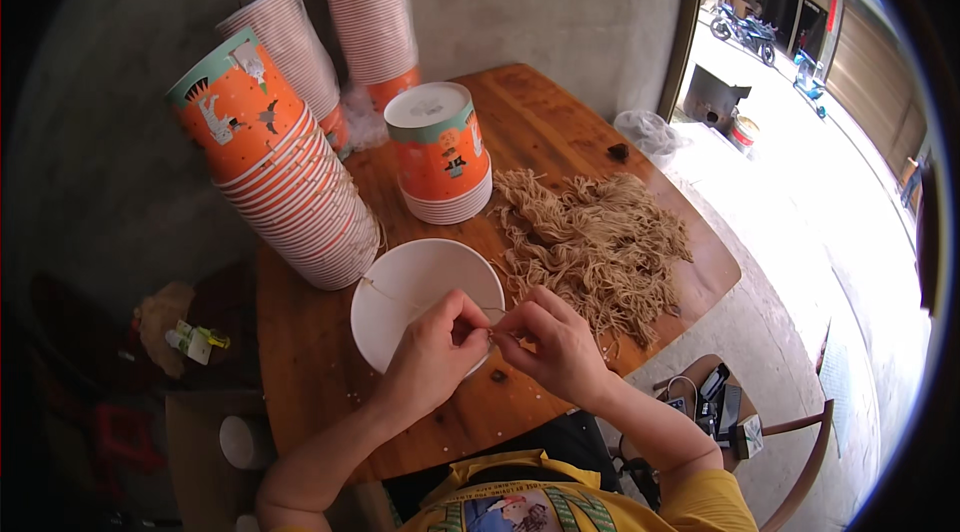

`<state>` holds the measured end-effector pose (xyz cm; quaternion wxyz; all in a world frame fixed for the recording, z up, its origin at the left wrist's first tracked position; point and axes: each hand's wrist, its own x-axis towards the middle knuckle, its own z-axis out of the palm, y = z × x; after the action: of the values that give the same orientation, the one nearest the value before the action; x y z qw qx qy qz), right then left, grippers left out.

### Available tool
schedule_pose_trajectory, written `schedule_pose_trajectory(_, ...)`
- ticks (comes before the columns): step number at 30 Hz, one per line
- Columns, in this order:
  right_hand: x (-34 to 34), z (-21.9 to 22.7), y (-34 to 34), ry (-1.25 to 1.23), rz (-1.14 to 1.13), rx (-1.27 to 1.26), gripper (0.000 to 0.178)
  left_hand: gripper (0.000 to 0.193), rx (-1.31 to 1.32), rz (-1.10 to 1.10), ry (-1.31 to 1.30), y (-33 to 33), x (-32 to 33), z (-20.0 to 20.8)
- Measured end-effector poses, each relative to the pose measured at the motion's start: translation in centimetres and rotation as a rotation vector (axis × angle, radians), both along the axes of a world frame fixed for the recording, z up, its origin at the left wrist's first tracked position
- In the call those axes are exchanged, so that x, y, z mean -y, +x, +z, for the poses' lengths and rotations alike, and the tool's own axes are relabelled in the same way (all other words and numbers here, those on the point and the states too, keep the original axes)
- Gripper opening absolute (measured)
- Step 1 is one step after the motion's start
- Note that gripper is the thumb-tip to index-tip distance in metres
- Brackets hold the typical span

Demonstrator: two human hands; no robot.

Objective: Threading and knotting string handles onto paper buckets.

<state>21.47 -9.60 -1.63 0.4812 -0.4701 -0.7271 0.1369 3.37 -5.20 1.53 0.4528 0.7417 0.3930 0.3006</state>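
A white-lined paper bucket [428, 264] lies in front of me with its open mouth toward me. My left hand [430, 354] is over its near right rim, thumb and fingers pinched together. Fingertip to fingertip with it, my right hand [553, 344] is closed in a pinch too. Between them runs a thin tan string [491, 309]. The string's ends are hidden in my fingers. A thin strand also shows at the bucket's left inner wall. Just beyond my right hand lies a loose heap of tan strings [600, 247].
A tall leaning stack of orange paper buckets [290, 182] stands on the wooden table [510, 97] at left, with a shorter upside-down stack [440, 152] beside it. Wrapped bucket stacks [370, 17] rest by the wall. A wooden chair [808, 472] is at lower right.
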Motion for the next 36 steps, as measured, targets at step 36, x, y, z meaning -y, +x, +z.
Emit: schedule_pose_trajectory(36,0.4,-0.1,0.3,0.298,-0.045,0.376,0.024,0.024,0.180,-0.080,-0.281,-0.3,-0.9,-0.5)
